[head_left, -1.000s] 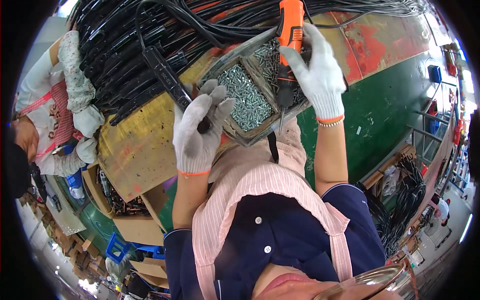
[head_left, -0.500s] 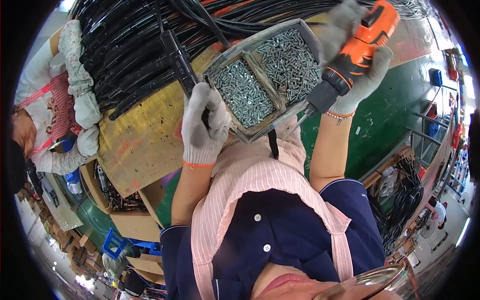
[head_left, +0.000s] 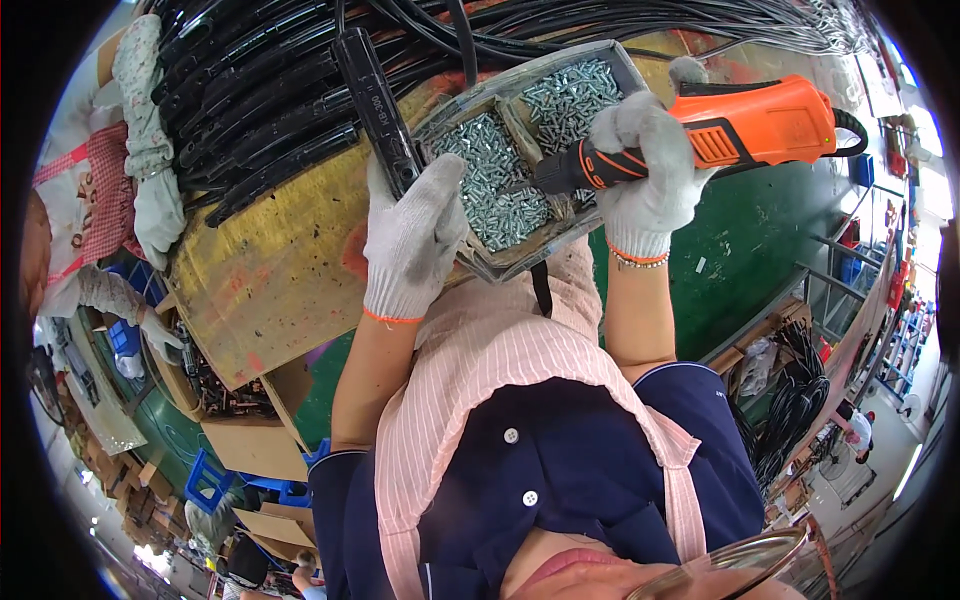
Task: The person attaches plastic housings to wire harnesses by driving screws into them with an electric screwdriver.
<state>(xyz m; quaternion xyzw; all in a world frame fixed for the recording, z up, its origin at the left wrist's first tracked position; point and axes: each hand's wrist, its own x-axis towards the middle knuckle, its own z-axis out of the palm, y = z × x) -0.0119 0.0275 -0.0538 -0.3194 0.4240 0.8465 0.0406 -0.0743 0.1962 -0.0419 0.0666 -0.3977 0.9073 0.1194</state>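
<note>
Your left hand [head_left: 415,235] gripped the oblong black plastic housing [head_left: 375,110]; your right hand [head_left: 648,180] clasped the orange-and-black electric screwdriver [head_left: 725,140], held crosswise, nose toward the left hand.

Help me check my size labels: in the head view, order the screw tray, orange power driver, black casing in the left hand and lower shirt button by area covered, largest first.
1. Screw tray
2. Orange power driver
3. Black casing
4. Lower shirt button
</note>
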